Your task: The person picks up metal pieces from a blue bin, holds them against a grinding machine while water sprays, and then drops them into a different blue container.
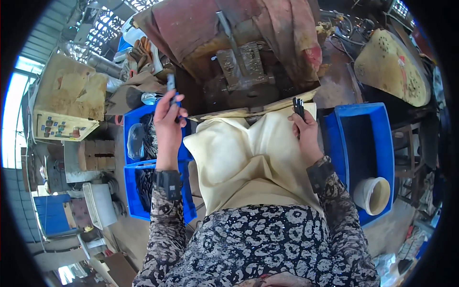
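My left hand (167, 117) is raised above the blue bin on the left, with thumb and fingers closed on a small slim piece with a shiny grey tip (170, 82). Its outline is blurred, so its kind is unclear. Over the right side of the cream apron (224, 153) on my lap, my right hand (304, 131) grips a bunch of short black pieces (299, 107) with pale ends pointing up. Ahead of both hands is a dark machine opening with a wet, pitted metal block (241, 64) and an upright metal rod (227, 28) in it.
Two blue bins (125, 168) on the left hold many thin dark pieces, plus a clear plastic tub (136, 141). A larger blue bin (389, 143) on the right contains a white bucket (372, 196). Stained reddish cloth (191, 28) drapes the machine. Brown gloves (141, 55) lie beyond the left bin.
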### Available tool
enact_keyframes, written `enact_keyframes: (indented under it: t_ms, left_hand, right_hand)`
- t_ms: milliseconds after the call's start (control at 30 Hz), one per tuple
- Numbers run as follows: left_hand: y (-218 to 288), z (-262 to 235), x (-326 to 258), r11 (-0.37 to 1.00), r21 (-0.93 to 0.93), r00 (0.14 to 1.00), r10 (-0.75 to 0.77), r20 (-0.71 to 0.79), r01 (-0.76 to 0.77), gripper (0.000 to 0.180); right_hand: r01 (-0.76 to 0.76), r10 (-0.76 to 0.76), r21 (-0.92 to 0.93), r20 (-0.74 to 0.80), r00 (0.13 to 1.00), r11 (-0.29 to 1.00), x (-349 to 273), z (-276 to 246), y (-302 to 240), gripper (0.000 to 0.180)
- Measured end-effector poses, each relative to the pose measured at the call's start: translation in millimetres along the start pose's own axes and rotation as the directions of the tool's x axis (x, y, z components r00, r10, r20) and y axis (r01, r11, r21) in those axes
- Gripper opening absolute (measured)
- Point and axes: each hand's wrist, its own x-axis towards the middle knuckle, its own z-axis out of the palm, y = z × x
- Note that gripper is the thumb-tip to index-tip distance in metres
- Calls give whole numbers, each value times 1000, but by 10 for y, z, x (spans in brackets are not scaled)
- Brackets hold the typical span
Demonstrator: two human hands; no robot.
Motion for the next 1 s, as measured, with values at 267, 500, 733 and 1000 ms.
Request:
enact_keyframes:
  t_ms: [267,500,733,1000]
  left_hand:
    - [147,537,615,959,261,979,54,199,-106,24]
    - [272,867,1539,754,432,868,453,202,-494,25]
    - [303,1382,2147,264,756,696,638,330,-600,27]
    - [-10,1457,2373,287,759,763,512,395,-585,37]
  right_hand:
    - [26,-26,12,42,999,1000,72,-31,48,10]
    - [58,-57,-158,9,998,986,33,113,6,9]
    - [94,-91,-228,22,996,969,-1,80,38,8]
    - [64,-71,-218,-28,997,974,-4,116,30,12]
